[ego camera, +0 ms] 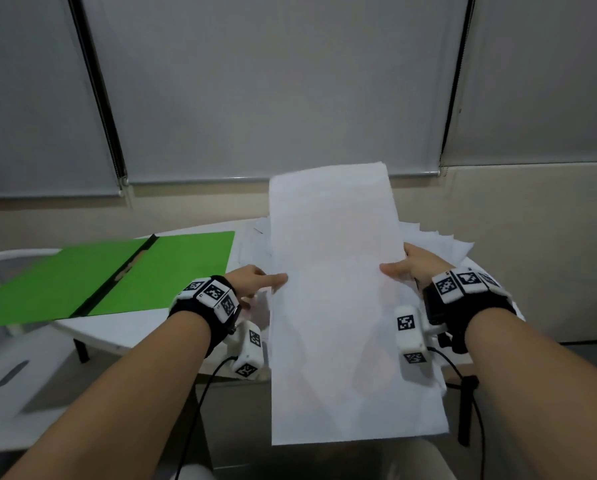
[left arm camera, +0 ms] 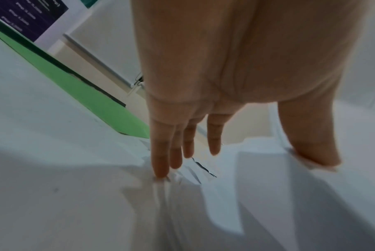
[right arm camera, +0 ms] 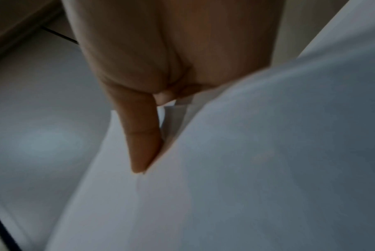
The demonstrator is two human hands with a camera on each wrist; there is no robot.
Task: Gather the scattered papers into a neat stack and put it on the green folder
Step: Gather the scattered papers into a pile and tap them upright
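I hold a stack of white papers [ego camera: 335,306] raised and tilted toward me above the table's near edge. My left hand [ego camera: 259,278] is at its left edge, thumb lying on the front sheet. In the left wrist view the fingers [left arm camera: 182,144] run straight behind, touching loose sheets [left arm camera: 193,173] below. My right hand [ego camera: 407,266] pinches the right edge, thumb on the front, and one straight finger [right arm camera: 143,132] lies along the paper [right arm camera: 268,169]. More scattered papers [ego camera: 439,244] lie on the table behind the stack. The green folder [ego camera: 82,271] [left arm camera: 75,88] lies open at the left.
The white round table [ego camera: 134,327] holds the folder and papers. Grey roller blinds [ego camera: 272,98] hang behind it. A white stool or chair [ego camera: 16,375] stands at lower left, and a dark stand [ego camera: 465,407] under the table at right.
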